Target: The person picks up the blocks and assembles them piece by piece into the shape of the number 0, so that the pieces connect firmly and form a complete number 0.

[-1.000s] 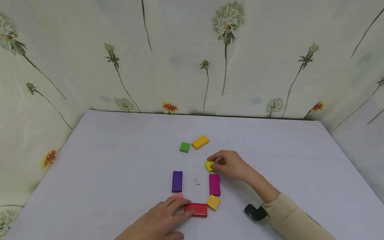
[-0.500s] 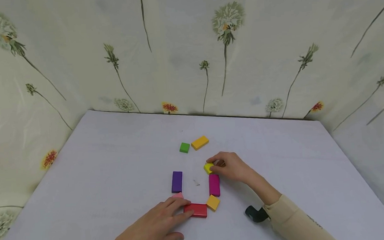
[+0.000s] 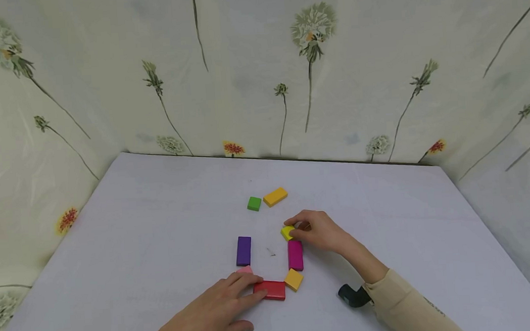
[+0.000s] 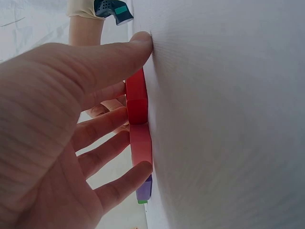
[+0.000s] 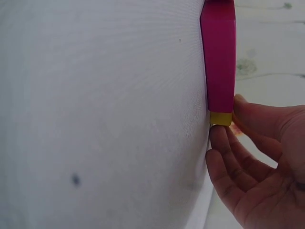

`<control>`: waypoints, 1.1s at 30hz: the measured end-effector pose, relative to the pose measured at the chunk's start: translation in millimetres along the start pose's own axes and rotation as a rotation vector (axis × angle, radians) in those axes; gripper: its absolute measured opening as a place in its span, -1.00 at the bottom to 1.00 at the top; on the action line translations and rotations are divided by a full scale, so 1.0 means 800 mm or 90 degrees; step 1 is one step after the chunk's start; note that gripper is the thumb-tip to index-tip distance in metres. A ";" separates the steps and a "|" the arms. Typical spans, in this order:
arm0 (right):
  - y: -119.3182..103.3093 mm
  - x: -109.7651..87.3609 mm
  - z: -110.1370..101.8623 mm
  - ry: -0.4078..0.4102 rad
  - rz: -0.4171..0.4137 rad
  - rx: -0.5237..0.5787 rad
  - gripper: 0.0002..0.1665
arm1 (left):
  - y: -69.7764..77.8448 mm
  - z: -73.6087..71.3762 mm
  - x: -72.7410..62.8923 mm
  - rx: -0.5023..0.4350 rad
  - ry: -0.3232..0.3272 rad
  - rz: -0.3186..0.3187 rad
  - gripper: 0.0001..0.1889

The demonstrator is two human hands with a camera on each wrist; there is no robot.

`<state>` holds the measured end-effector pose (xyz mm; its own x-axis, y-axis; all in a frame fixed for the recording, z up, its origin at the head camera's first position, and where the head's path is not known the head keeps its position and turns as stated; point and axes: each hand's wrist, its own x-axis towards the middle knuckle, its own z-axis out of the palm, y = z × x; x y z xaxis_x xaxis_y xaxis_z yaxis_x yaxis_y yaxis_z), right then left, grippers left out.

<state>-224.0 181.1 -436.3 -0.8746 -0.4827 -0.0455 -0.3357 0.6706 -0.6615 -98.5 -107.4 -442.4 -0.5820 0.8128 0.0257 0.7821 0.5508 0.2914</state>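
Between its thumb and fingers my right hand [image 3: 316, 229] pinches a small yellow block [image 3: 288, 232], right at the far end of a magenta block [image 3: 295, 255]. In the right wrist view that yellow block [image 5: 220, 119] lines up with the end of the magenta block [image 5: 219, 59]. My left hand [image 3: 214, 310] lies with fingers extended over a red block [image 3: 272, 290] and a pink block [image 3: 246, 270], the pink one partly covered. A purple block [image 3: 244, 251] sits beyond the pink one. An orange-yellow square block [image 3: 294, 279] stands at a corner between the red and magenta blocks.
Farther back on the white table [image 3: 168, 217] lie a green square block [image 3: 254, 203] and an orange-yellow rectangular block [image 3: 275, 196]. A black device [image 3: 354, 295] is at the right sleeve. Flower-patterned cloth [image 3: 250, 75] rises behind the table.
My right hand has drawn the yellow block slightly toward me, up to the magenta block's far end. The left hand keeps its place on the red and pink blocks.
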 end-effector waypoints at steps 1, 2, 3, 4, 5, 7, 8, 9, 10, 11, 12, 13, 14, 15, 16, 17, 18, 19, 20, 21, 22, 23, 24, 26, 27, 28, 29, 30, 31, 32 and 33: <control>0.000 0.000 0.000 0.000 0.000 0.000 -0.69 | 0.000 0.000 0.000 0.000 -0.001 0.000 -0.45; 0.000 0.000 0.000 0.000 0.000 0.000 -0.70 | 0.000 0.000 -0.001 0.002 0.002 0.000 -0.45; 0.000 0.000 0.000 -0.001 0.000 0.001 -0.70 | 0.000 0.000 -0.001 0.002 0.000 -0.001 -0.45; 0.000 0.000 0.001 -0.001 0.000 0.000 -0.70 | 0.000 0.000 -0.001 0.003 0.001 0.000 -0.45; 0.001 -0.001 0.001 -0.001 -0.001 0.000 -0.69 | 0.000 0.001 -0.001 0.003 0.003 0.001 -0.45; 0.001 -0.002 0.001 -0.002 -0.002 0.000 -0.69 | 0.001 0.001 0.000 0.003 0.000 -0.001 -0.45; 0.001 -0.002 0.001 -0.001 -0.003 -0.002 -0.69 | 0.001 0.001 0.000 0.003 -0.001 -0.002 -0.45; 0.001 -0.003 0.001 -0.001 -0.003 -0.003 -0.69 | 0.001 0.001 0.001 0.000 -0.004 -0.004 -0.45; 0.001 -0.003 0.001 0.000 -0.005 -0.005 -0.69 | 0.001 0.001 0.001 -0.001 -0.007 -0.005 -0.45; 0.000 -0.003 0.001 0.001 -0.004 -0.007 -0.69 | 0.002 0.001 0.001 -0.003 -0.009 -0.006 -0.44; 0.000 -0.004 0.001 0.003 -0.008 -0.010 -0.69 | 0.002 0.001 0.002 -0.004 -0.011 -0.007 -0.44; 0.000 -0.004 0.001 0.005 -0.007 -0.011 -0.69 | 0.001 0.001 0.002 -0.005 -0.010 -0.007 -0.44; -0.001 -0.005 0.000 0.009 -0.007 -0.014 -0.69 | 0.001 0.001 0.002 -0.006 -0.011 -0.008 -0.44; -0.003 -0.006 0.000 0.014 -0.008 -0.015 -0.69 | 0.001 0.002 0.002 -0.006 -0.010 -0.007 -0.44; -0.003 -0.007 -0.001 0.020 -0.013 -0.020 -0.68 | 0.000 0.002 0.002 -0.006 -0.010 -0.006 -0.43; -0.005 -0.009 -0.002 0.027 -0.017 -0.023 -0.68 | 0.000 0.002 0.002 -0.005 -0.009 -0.006 -0.43; -0.006 -0.011 -0.003 0.036 -0.023 -0.026 -0.68 | 0.000 0.002 0.002 -0.003 -0.008 -0.006 -0.42; -0.009 -0.014 -0.004 0.046 -0.024 -0.031 -0.68 | -0.001 0.002 0.002 -0.002 -0.007 -0.005 -0.42; -0.011 -0.019 -0.006 0.056 -0.028 -0.038 -0.67 | 0.000 0.002 0.002 -0.002 -0.008 -0.005 -0.41; -0.014 -0.024 -0.007 0.065 -0.030 -0.049 -0.66 | 0.000 0.002 0.002 -0.001 -0.008 -0.004 -0.41; -0.018 -0.030 -0.007 0.074 -0.029 -0.065 -0.65 | 0.000 0.002 0.002 -0.001 -0.008 -0.003 -0.41; -0.022 -0.038 -0.007 0.080 -0.024 -0.080 -0.64 | 0.000 0.002 0.002 -0.001 -0.007 -0.002 -0.41; -0.026 -0.046 -0.006 0.084 -0.017 -0.098 -0.63 | 0.000 0.002 0.002 -0.001 -0.005 0.000 -0.41; -0.035 -0.065 -0.002 0.078 -0.009 -0.140 -0.59 | 0.001 0.002 0.002 -0.003 -0.005 0.002 -0.41; -0.039 -0.075 0.002 0.070 -0.007 -0.163 -0.57 | 0.001 0.002 0.002 -0.004 -0.003 0.003 -0.42; -0.042 -0.084 0.006 0.059 -0.012 -0.181 -0.56 | 0.001 0.002 0.002 -0.005 -0.002 0.004 -0.42; -0.046 -0.093 0.010 0.044 -0.016 -0.193 -0.56 | 0.001 0.002 0.001 -0.006 -0.001 0.004 -0.42; -0.049 -0.102 0.015 0.031 -0.022 -0.204 -0.55 | 0.001 0.002 0.001 -0.006 -0.001 0.004 -0.42; -0.051 -0.110 0.019 0.018 -0.028 -0.215 -0.55 | 0.001 0.002 0.001 -0.006 -0.003 0.003 -0.41; -0.054 -0.118 0.023 0.006 -0.032 -0.223 -0.54 | 0.001 0.002 0.001 -0.007 -0.002 0.002 -0.41; -0.056 -0.125 0.026 -0.002 -0.033 -0.233 -0.53 | 0.001 0.002 0.001 -0.008 -0.004 0.000 -0.41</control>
<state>-114.2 187.3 -417.9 -0.8524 -0.5225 -0.0211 -0.4831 0.8022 -0.3507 -97.7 -106.0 -443.3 -0.5801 0.8143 0.0205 0.7799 0.5479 0.3026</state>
